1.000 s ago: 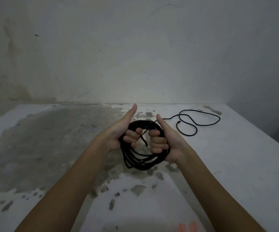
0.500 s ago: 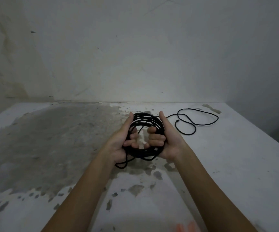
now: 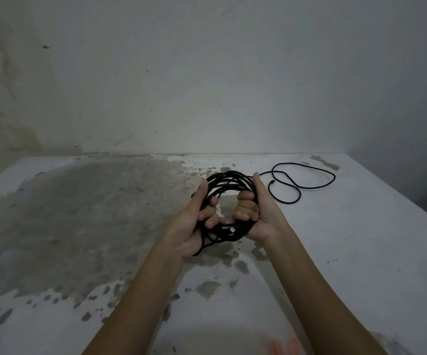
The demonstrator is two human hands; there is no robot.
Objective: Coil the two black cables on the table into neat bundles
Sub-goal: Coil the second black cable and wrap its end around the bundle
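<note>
A black cable wound into a round coil [image 3: 229, 179] is held above the table between both hands. My left hand [image 3: 194, 221] grips the coil's left side with fingers curled through the loops. My right hand [image 3: 257, 213] grips the right side the same way. A connector end shows at the bottom of the coil between the hands. A second, thinner black cable [image 3: 305, 187] lies loose in a few open loops on the table beyond my right hand, its plug end near the coil.
The white table [image 3: 348, 252] has large grey worn patches on its left and middle. A stained wall stands right behind it. The table's right edge drops off at the far right.
The coil has been turned from hanging low to standing more upright between the hands, and its loops are gathered tighter. Both hands have shifted slightly up and away from me.
</note>
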